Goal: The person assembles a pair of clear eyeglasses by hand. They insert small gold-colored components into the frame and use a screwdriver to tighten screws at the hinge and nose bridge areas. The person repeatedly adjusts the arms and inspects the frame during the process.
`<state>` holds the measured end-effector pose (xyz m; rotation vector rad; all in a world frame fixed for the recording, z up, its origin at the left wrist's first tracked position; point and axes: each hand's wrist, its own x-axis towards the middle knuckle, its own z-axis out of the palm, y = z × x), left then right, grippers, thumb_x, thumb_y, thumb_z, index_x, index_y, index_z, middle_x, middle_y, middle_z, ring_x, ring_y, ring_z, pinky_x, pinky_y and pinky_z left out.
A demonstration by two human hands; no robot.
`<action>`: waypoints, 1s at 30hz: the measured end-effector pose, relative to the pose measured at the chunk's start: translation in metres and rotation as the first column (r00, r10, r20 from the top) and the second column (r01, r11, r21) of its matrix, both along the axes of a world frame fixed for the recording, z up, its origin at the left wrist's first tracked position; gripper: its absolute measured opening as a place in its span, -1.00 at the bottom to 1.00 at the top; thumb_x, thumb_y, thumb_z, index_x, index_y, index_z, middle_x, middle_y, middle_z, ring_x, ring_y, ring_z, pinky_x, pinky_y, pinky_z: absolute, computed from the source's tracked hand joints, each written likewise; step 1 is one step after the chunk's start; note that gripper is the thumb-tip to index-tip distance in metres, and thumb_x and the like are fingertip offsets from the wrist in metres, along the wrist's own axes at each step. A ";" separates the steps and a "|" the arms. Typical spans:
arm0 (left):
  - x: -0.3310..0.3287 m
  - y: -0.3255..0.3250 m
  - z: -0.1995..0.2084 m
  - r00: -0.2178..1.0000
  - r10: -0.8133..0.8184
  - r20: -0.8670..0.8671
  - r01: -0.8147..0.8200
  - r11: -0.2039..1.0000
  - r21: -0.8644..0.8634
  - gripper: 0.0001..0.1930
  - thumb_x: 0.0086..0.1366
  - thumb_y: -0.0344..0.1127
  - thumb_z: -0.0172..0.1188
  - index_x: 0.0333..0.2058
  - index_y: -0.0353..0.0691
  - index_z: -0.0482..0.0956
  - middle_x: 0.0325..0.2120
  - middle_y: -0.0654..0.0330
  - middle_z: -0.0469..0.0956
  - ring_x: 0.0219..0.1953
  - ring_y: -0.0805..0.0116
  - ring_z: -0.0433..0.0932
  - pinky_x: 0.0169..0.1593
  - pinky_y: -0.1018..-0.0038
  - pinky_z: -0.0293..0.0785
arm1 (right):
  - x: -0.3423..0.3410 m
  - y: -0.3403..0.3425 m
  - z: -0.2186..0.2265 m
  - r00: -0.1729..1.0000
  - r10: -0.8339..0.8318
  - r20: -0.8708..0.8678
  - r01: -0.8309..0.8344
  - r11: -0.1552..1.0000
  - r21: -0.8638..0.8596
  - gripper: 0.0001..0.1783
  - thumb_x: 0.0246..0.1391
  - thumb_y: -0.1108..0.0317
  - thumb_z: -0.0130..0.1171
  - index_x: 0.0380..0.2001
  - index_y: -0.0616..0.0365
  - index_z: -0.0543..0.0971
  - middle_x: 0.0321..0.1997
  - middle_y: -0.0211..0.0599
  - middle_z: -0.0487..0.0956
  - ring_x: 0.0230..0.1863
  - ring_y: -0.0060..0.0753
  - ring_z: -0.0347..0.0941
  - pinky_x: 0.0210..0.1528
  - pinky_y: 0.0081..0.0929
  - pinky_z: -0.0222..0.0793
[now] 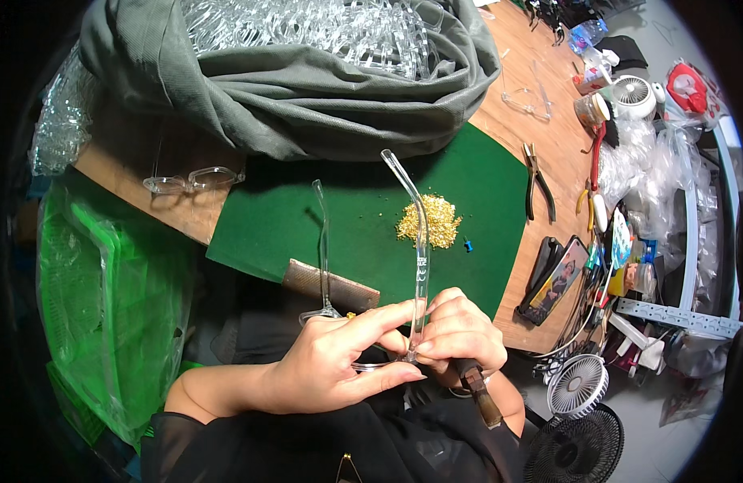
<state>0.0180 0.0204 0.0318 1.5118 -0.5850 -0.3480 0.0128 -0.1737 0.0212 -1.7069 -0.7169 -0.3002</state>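
Clear plastic eyeglasses [422,278] are held low in front of me, both temples pointing up and away. My left hand [327,358] is closed around the front of the frame, thumb and fingers pinching near one hinge. At that same hinge, my right hand [465,332] is closed, with a tool with a worn brown handle [485,400] sticking out below its palm. The tool's working end is hidden by the fingers. Beyond the hands, a heap of tiny gold-coloured metal parts [432,221] lies on a green mat [283,217], beside a blue push pin [468,245].
A brown block [331,283] sits at the mat's near edge. A grey cloth sack [347,105] full of clear frames stands behind. Pliers [537,183], a phone [555,278] and small fans [577,386] are at the right. Green crates [106,298] stand left.
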 end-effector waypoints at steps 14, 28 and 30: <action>0.001 -0.001 0.002 0.998 -0.048 0.048 0.047 0.999 0.016 -0.35 -0.01 -0.40 0.39 0.05 -0.49 0.32 -0.40 0.11 0.62 -0.33 0.33 0.62 -0.19 0.52 0.49 | -0.003 -0.006 0.000 0.997 0.058 -0.044 -0.056 0.998 0.037 -0.80 -0.19 0.45 0.34 -0.39 0.15 0.60 -0.43 -0.35 0.56 -0.48 -0.37 0.42 -0.41 -0.44 0.30; 0.001 0.002 -0.002 0.995 -0.098 0.031 0.098 0.995 -0.023 -0.36 -0.01 -0.39 0.39 0.04 -0.48 0.33 -0.38 0.09 0.63 -0.30 0.29 0.63 -0.17 0.49 0.50 | -0.004 -0.004 0.008 0.990 0.105 -0.098 -0.104 0.994 0.019 -0.80 -0.14 0.44 0.33 -0.40 0.19 0.54 -0.44 -0.31 0.56 -0.46 -0.32 0.45 -0.39 -0.40 0.33; 0.002 0.002 -0.002 0.993 -0.114 0.010 0.114 0.992 -0.051 -0.36 -0.01 -0.39 0.39 0.04 -0.47 0.33 -0.38 0.09 0.63 -0.30 0.29 0.63 -0.16 0.50 0.49 | -0.008 -0.005 0.011 0.989 0.047 -0.138 -0.042 0.998 0.039 -0.80 -0.10 0.43 0.30 -0.37 0.19 0.53 -0.42 -0.29 0.57 -0.45 -0.29 0.47 -0.35 -0.35 0.36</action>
